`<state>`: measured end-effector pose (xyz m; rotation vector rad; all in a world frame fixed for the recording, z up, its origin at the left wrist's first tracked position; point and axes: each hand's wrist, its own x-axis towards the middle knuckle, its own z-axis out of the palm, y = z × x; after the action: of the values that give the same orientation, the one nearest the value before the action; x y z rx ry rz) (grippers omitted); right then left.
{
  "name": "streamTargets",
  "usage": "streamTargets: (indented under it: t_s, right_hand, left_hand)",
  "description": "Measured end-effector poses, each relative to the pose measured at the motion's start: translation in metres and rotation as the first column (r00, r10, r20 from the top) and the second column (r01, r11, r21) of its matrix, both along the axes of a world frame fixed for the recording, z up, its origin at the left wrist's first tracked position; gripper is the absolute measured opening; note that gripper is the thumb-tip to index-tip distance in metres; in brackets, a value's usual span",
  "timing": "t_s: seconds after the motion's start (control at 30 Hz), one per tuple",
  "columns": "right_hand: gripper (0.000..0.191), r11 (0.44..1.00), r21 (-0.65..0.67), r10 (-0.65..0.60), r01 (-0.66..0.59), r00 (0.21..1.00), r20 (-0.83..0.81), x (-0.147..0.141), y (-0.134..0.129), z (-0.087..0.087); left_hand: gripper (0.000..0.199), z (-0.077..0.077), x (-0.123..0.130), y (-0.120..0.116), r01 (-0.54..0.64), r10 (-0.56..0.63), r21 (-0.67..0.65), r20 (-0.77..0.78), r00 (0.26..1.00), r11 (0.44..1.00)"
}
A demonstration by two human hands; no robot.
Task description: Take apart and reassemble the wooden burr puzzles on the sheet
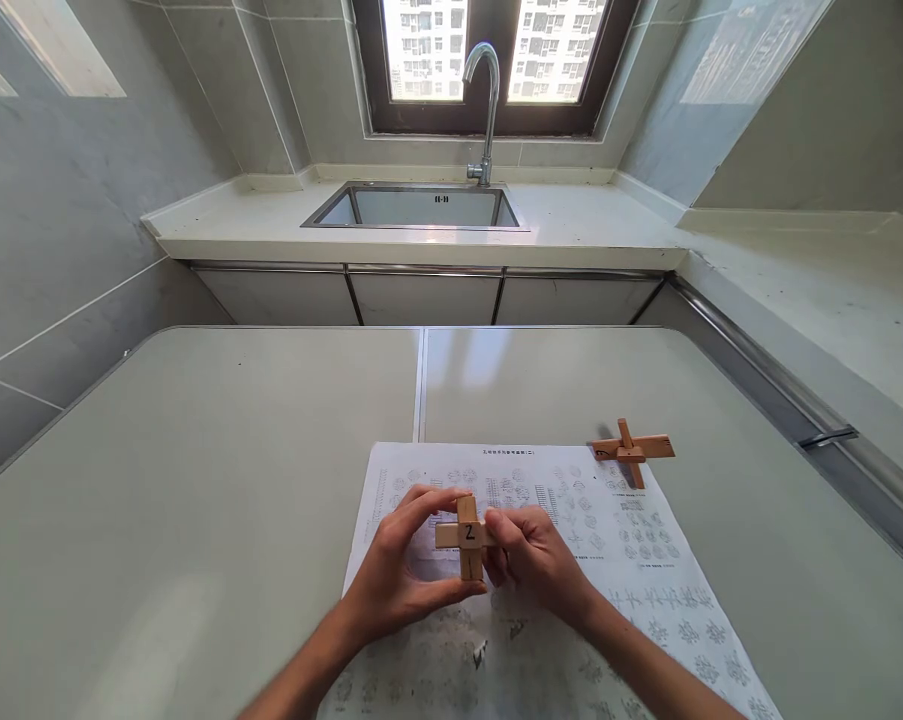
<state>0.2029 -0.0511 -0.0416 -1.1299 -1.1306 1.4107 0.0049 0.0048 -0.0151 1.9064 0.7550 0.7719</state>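
Observation:
A cross-shaped wooden block puzzle (470, 537) with a "2"-like mark on its front is held up over a printed sheet. My left hand (400, 568) grips its upright part, fingertips on the top end and thumb under the bottom end. The right end of its crossbar is pinched between the thumb and fingers of my right hand (537, 560). Beneath both hands lies the large white sheet (616, 600), covered in small printed diagrams. Another wooden cross-shaped piece (631, 453) rests at the sheet's upper right corner.
The pale table (196, 480) has a seam running toward the far edge. Beyond it stands a white counter (586, 215) with a sink (421, 208) and a chrome faucet (490, 110) below a window. Tiled walls rise on the left and right.

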Motion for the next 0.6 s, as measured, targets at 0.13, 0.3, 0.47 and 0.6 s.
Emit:
streamTargets:
  t_s: [0.13, 0.3, 0.47, 0.6]
  right_hand:
    - [0.071, 0.994, -0.064, 0.079, -0.084, 0.994, -0.082, 0.002, 0.001, 0.001]
    - [0.072, 0.983, -0.082, 0.152, -0.166, 0.977, -0.149, 0.006, 0.001, 0.007]
    - [0.066, 0.935, -0.166, 0.243, -0.312, 0.909, -0.339, 0.008, 0.002, 0.01]
    - [0.061, 0.964, -0.251, -0.038, -0.089, 0.887, -0.461, 0.009, 0.008, 0.009]
  left_hand:
    - [0.071, -0.002, 0.001, -0.001, -0.008, 0.005, 0.125, 0.03, 1.0, 0.992]
    - [0.067, 0.001, 0.0, 0.003, 0.028, -0.025, -0.059, 0.051, 0.998, 0.998]
    - [0.071, 0.005, -0.003, 0.005, 0.077, -0.061, -0.218, 0.081, 0.995, 0.973]
    - [0.073, 0.0, -0.006, 0.009, 0.039, 0.014, -0.303, 0.17, 0.985, 0.952]
